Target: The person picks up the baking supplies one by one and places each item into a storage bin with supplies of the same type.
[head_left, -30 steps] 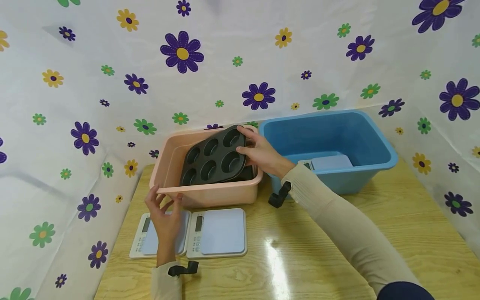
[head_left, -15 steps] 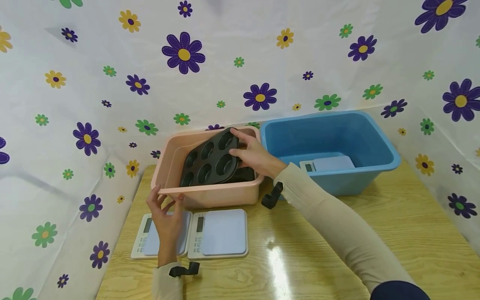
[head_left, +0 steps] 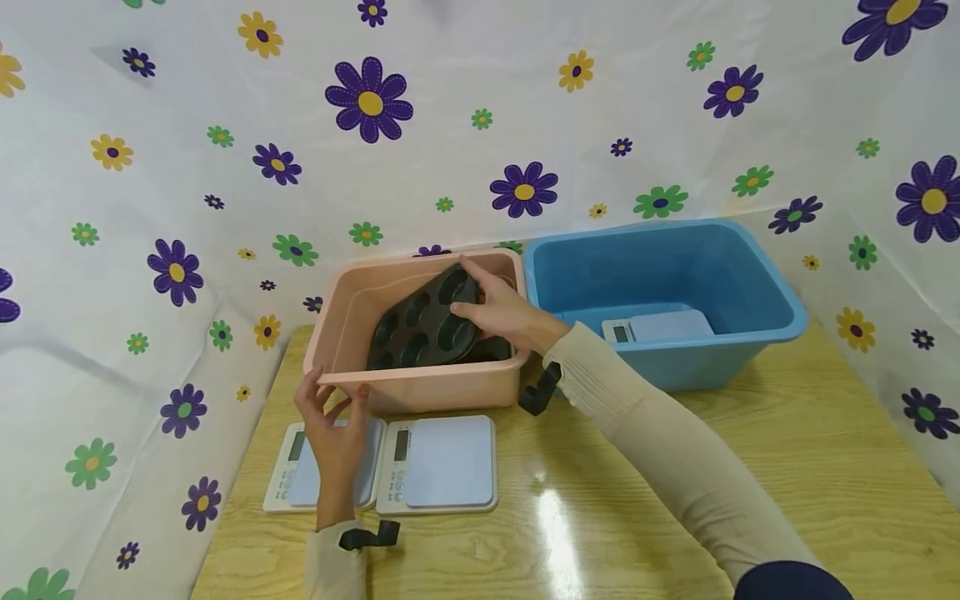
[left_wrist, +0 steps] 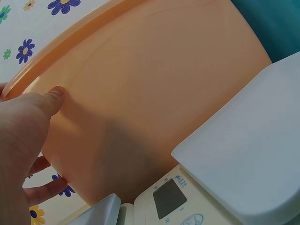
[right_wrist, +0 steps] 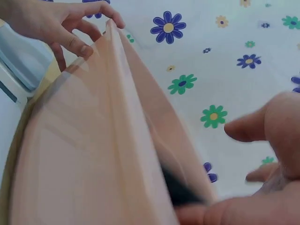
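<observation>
A dark muffin tin (head_left: 420, 321) lies tilted inside the pink plastic bin (head_left: 442, 392). Over the tin's right end is my right hand (head_left: 506, 312); in the right wrist view its fingers (right_wrist: 248, 129) are spread, with no tin seen between them. Part of the tin (right_wrist: 178, 190) shows dark and blurred below that hand. My left hand (head_left: 333, 433) grips the bin's front left corner, fingertips at the rim and thumb (left_wrist: 56, 96) against the outer wall. Something dark lies under the tin, mostly hidden.
Two white kitchen scales (head_left: 450, 462) lie side by side in front of the pink bin, the left one partly behind my left arm. To the right stands a blue bin (head_left: 675, 367) with another scale (head_left: 667, 325) inside. A flowered sheet rises behind the wooden table (head_left: 637, 533).
My right hand has moved left and slightly down, and the muffin tin has sunk deeper into the pink bin. The hand's hold on it has loosened. My left hand stays at the corner.
</observation>
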`<action>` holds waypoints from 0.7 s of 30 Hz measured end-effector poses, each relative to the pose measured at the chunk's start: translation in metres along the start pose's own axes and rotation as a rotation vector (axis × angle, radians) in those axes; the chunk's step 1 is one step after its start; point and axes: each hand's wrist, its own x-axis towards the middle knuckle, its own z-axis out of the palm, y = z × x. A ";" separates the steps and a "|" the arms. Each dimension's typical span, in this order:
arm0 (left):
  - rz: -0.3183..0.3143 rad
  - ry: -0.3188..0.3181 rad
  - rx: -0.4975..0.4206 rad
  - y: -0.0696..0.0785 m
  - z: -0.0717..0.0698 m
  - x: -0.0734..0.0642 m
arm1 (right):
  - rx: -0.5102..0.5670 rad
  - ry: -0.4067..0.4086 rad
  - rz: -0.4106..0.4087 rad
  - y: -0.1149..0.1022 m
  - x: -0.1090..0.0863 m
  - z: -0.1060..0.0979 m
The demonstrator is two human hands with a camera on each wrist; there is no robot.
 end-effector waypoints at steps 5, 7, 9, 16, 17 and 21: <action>-0.009 0.005 -0.022 0.000 0.001 -0.001 | -0.130 0.038 0.018 -0.008 -0.008 -0.008; -0.011 0.006 -0.025 0.000 0.001 0.000 | -0.087 0.037 0.034 -0.011 -0.012 -0.009; -0.018 0.004 -0.019 0.000 0.001 0.001 | -0.067 0.041 0.034 -0.012 -0.014 -0.010; -0.031 -0.001 -0.010 0.000 0.000 0.001 | 0.023 0.022 0.012 -0.007 -0.020 -0.014; -0.031 -0.002 -0.011 0.001 0.000 0.001 | 0.043 0.020 0.010 -0.006 -0.022 -0.015; -0.037 -0.005 -0.004 0.001 0.001 -0.001 | 0.105 0.043 0.002 -0.003 -0.028 -0.019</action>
